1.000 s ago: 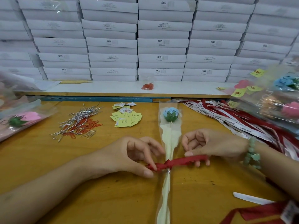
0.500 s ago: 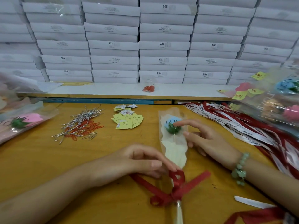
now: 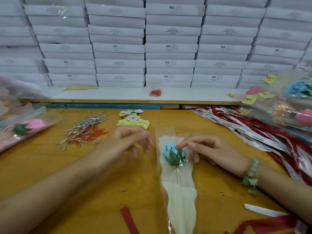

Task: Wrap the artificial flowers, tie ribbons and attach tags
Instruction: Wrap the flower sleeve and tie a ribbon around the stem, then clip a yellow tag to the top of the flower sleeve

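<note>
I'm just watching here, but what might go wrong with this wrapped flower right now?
The right hand has a fingertip on the blue flower through the clear sleeve; pressing harder might dent the petals or crease the wrap. The left hand is close to the yellow tags and paper clips, so a careless sweep could scatter them. The red ribbon runs off the picture's bottom, so I cannot tell whether its knot holds.

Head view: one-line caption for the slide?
Right hand touches the wrapped blue flower on the wooden table; left hand empty beside it, yellow tags and ribbons nearby.
</note>
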`<action>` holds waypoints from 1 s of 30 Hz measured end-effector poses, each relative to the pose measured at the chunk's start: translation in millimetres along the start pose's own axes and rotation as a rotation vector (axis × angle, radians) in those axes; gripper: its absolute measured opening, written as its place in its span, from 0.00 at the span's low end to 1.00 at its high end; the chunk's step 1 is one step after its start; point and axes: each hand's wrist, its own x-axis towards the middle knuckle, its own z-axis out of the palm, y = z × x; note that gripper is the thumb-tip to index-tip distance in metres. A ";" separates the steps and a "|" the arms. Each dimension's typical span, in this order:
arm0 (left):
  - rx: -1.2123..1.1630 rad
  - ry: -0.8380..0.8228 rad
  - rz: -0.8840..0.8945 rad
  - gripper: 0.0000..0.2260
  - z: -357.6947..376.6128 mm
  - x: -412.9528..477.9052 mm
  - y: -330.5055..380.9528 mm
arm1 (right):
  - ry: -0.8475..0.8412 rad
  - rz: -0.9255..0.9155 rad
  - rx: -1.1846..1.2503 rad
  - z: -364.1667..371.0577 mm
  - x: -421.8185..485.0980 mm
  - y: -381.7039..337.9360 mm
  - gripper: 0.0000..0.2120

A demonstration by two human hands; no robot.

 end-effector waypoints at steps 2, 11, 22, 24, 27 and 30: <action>0.424 0.265 0.049 0.09 -17.4 6.2 -14.3 | -0.024 -0.012 0.025 -0.6 -0.8 0.7 0.13; 1.005 -0.056 -0.160 0.28 -52.6 8.2 -52.6 | -0.064 -0.021 0.045 -1.9 0.2 3.3 0.13; 1.231 0.229 0.136 0.10 -41.2 7.6 -43.2 | -0.077 -0.024 0.023 -2.6 -0.8 2.0 0.14; 1.242 0.243 0.213 0.07 -39.6 5.8 -39.5 | -0.085 -0.021 0.039 -3.7 -0.7 2.7 0.15; 1.246 0.293 0.249 0.04 -38.6 3.7 -34.8 | -0.114 -0.016 0.058 -5.2 -0.4 2.8 0.17; 1.232 0.306 0.234 0.03 -39.3 2.6 -35.0 | -0.166 -0.025 0.055 -5.5 1.1 3.7 0.17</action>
